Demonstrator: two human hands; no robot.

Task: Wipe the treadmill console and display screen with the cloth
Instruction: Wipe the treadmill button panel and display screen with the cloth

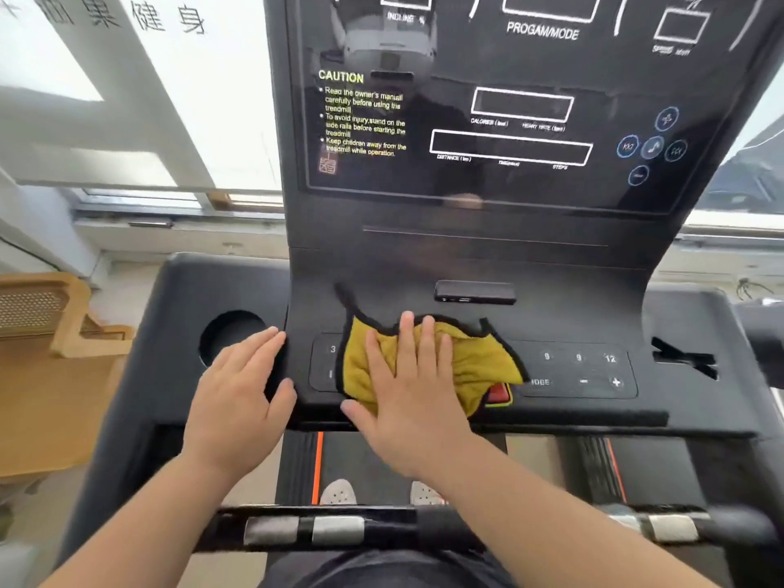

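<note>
**Cloth pressed flat on the button panel**

Head view: we see the right hand (413, 386), fingers spread flat, pressing the yellow cloth (471, 364) onto the console (488, 265) keypad below the display screen (488, 120). The left hand (242, 392) rests open-palmed beside the cup holder (225, 333), grasping nothing.

The display screen (500, 99) reads "CAUTION" at nine o'clock, "PROGAM/MODE" at twelve, and "INCLINE" at eleven. The button panel (581, 369) below shows 3, 9, 12, plus and minus.
</note>
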